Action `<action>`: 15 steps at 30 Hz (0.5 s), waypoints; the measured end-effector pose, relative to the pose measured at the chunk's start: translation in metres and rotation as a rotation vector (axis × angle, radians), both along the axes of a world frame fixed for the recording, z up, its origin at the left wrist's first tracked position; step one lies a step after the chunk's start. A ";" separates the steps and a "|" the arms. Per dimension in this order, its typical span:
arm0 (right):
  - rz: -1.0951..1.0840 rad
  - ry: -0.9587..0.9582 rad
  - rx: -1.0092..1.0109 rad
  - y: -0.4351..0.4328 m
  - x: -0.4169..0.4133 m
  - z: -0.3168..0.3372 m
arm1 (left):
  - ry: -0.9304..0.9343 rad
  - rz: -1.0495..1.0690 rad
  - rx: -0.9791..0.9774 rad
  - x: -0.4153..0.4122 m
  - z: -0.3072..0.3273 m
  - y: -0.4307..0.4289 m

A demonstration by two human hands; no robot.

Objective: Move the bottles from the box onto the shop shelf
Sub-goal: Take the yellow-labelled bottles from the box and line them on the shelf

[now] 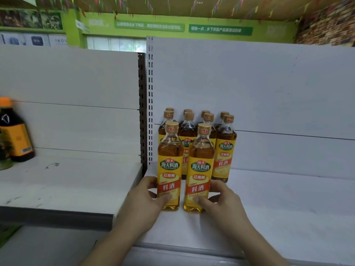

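We grip one bottle in each hand — left hand point(148, 196) on the left bottle point(170, 167), right hand point(221, 198) on the right bottle point(199, 169) — apparently standing on the shelf point(278, 198), where a shove could topple the back rows point(225, 146).

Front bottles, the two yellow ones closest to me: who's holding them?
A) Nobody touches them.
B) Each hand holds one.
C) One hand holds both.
B: the left hand grips the front-left cooking wine bottle and the right hand grips the front-right cooking wine bottle.
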State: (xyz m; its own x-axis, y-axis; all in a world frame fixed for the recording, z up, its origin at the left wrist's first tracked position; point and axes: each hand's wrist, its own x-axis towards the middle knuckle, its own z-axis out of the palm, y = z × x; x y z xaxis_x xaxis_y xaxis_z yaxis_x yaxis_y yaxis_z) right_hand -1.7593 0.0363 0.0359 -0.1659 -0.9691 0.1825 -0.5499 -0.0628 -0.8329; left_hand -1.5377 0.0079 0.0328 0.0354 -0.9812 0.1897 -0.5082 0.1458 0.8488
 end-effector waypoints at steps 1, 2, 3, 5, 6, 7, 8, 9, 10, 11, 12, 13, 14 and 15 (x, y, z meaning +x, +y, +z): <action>0.004 0.000 0.004 -0.003 0.001 0.000 | 0.001 -0.003 -0.002 -0.001 0.000 -0.001; 0.008 0.000 0.006 -0.004 0.002 0.001 | 0.003 -0.005 -0.005 -0.001 0.001 -0.002; 0.011 -0.002 0.006 -0.007 0.003 0.002 | 0.004 -0.008 -0.008 -0.001 0.001 -0.003; 0.016 -0.011 0.002 -0.010 0.004 0.002 | 0.011 -0.013 -0.012 -0.001 0.002 -0.004; 0.018 -0.014 -0.001 -0.012 0.004 0.001 | 0.017 -0.016 -0.012 -0.001 0.002 -0.005; 0.020 -0.015 -0.003 -0.014 0.005 0.001 | 0.022 -0.019 -0.011 -0.001 0.002 -0.006; 0.022 -0.015 -0.005 -0.015 0.006 0.001 | 0.024 -0.021 -0.009 -0.001 0.003 -0.007; 0.025 -0.013 -0.006 -0.017 0.006 0.001 | 0.027 -0.023 -0.009 -0.002 0.003 -0.008; 0.029 -0.009 -0.006 -0.018 0.008 0.001 | 0.029 -0.024 -0.010 -0.002 0.003 -0.009; 0.031 -0.005 -0.007 -0.019 0.009 0.001 | 0.031 -0.024 -0.008 -0.002 0.003 -0.010; 0.034 -0.001 -0.010 -0.021 0.009 0.002 | 0.034 -0.024 -0.005 -0.002 0.004 -0.011; 0.036 0.003 -0.013 -0.023 0.010 0.002 | 0.041 -0.024 -0.002 -0.002 0.004 -0.013; 0.038 0.008 -0.015 -0.025 0.011 0.002 | 0.049 -0.024 -0.001 -0.002 0.005 -0.015; 0.039 0.014 -0.016 -0.027 0.011 0.002 | 0.055 -0.024 0.000 -0.001 0.005 -0.017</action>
